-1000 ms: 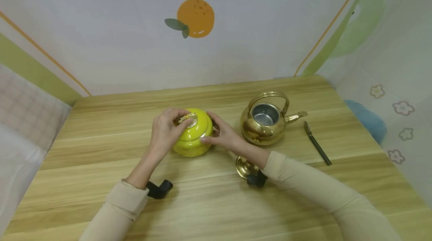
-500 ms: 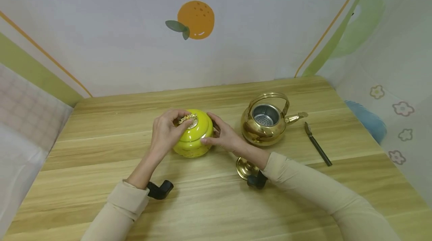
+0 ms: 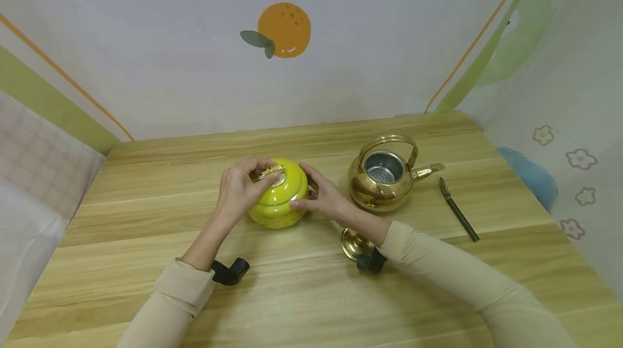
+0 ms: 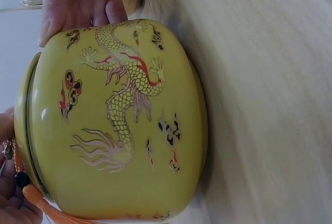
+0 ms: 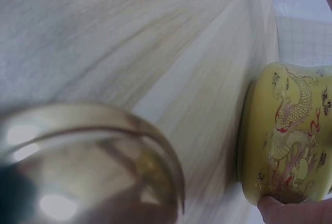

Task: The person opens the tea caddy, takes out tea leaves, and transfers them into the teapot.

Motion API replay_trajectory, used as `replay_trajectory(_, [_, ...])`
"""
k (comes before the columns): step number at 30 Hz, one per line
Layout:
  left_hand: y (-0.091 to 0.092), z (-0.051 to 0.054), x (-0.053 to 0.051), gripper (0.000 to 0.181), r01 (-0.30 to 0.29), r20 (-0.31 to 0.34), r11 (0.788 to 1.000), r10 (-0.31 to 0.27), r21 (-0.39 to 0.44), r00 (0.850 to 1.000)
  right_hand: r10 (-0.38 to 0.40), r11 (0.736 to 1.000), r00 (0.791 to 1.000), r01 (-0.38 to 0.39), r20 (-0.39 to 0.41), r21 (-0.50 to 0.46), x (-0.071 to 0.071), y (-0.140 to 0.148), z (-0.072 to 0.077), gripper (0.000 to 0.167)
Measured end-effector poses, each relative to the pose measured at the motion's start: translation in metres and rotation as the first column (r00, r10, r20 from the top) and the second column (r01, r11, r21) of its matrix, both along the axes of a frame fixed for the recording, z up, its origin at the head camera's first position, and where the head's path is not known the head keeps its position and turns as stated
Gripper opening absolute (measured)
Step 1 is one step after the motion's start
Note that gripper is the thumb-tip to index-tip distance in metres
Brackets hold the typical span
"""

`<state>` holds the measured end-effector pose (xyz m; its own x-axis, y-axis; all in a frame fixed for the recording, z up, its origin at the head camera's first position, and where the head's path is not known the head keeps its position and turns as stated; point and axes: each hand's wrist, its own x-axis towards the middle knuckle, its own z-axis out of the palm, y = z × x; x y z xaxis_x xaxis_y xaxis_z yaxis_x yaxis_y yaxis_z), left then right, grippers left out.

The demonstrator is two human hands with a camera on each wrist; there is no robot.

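A yellow lidded jar (image 3: 277, 215) stands upright on the wooden table, with a dragon painted on its side (image 4: 124, 94). Its domed lid (image 3: 292, 177) is on top and carries a gold ornamental knob. My left hand (image 3: 238, 185) pinches that knob between thumb and fingers. An orange tassel (image 4: 57, 214) hangs from it in the left wrist view. From the right, my right hand (image 3: 326, 194) grips the jar's body, thumb at the front; its fingertips are partly hidden behind the jar. The right thumb (image 5: 295, 212) also shows against the jar in the right wrist view.
Right of the jar stands a gold kettle (image 3: 379, 191), uncovered, with a metal strainer (image 3: 384, 168) inside. A round brass piece (image 3: 351, 243) lies partly under my right wrist. Further right is a dark-handled tool (image 3: 459, 212) with a short metal head. A patterned curtain (image 3: 194, 83) hangs behind the table.
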<state>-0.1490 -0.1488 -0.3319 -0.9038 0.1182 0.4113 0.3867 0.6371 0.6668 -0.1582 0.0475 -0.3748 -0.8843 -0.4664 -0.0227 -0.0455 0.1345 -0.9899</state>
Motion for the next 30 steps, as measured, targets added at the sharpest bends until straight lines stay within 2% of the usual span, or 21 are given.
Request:
replay_trajectory(20, [0.0006,-0.0052,-0.0024,0.018,0.001,0.015,0.994,-0.003,0.113,1.0,0.002,1.0,1.0,-0.002,0.002,-0.01,-0.0016,0.0011,-0.0023,0.086])
replay_trajectory(30, [0.0006,-0.0078,-0.0033,0.017,-0.001,-0.012,0.991,0.003,0.134,1.0,0.002,1.0,1.0,-0.002,0.01,-0.02,-0.0019,0.0006,-0.0019,0.086])
